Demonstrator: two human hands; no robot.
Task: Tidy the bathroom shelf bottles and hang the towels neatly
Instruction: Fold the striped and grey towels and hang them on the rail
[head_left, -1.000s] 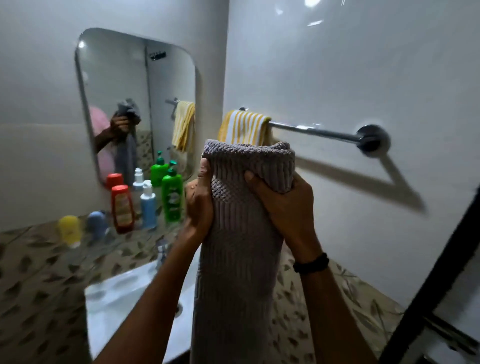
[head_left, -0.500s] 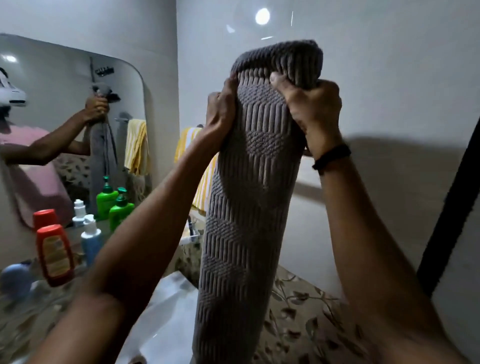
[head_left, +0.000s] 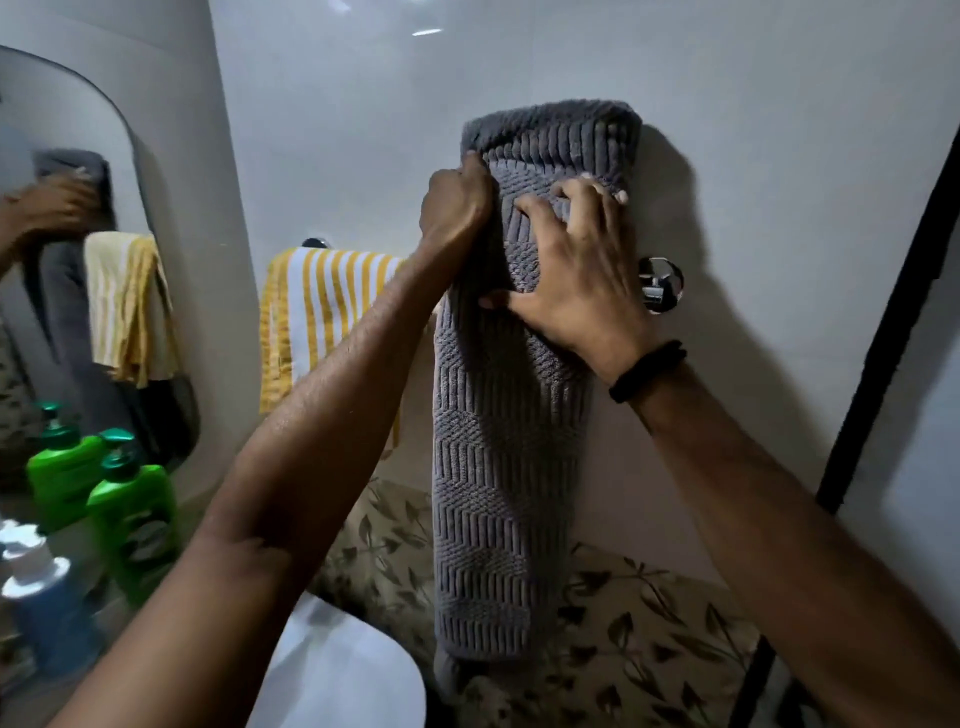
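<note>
A folded grey ribbed towel (head_left: 509, 467) hangs long in front of the wall, its top fold raised above the chrome towel bar, whose right mount (head_left: 661, 285) shows beside it. My left hand (head_left: 457, 208) grips the towel's upper left edge. My right hand (head_left: 576, 265) presses on the towel's front with fingers spread, thumb hooked into the cloth. A yellow-and-white striped towel (head_left: 322, 317) hangs over the bar's left part. Green pump bottles (head_left: 135, 514) and a blue bottle with a white cap (head_left: 44, 608) stand on the shelf at lower left.
A mirror (head_left: 67, 260) on the left wall reflects the towels and a hand. A white basin (head_left: 337, 670) sits below my arms. Leaf-patterned tiles (head_left: 644, 623) run along the lower wall. A dark door frame (head_left: 893, 291) slants at the right.
Both hands have carried the grey towel forward to the wall over the bar. My right hand has shifted from gripping the top fold to pressing on the towel's front.
</note>
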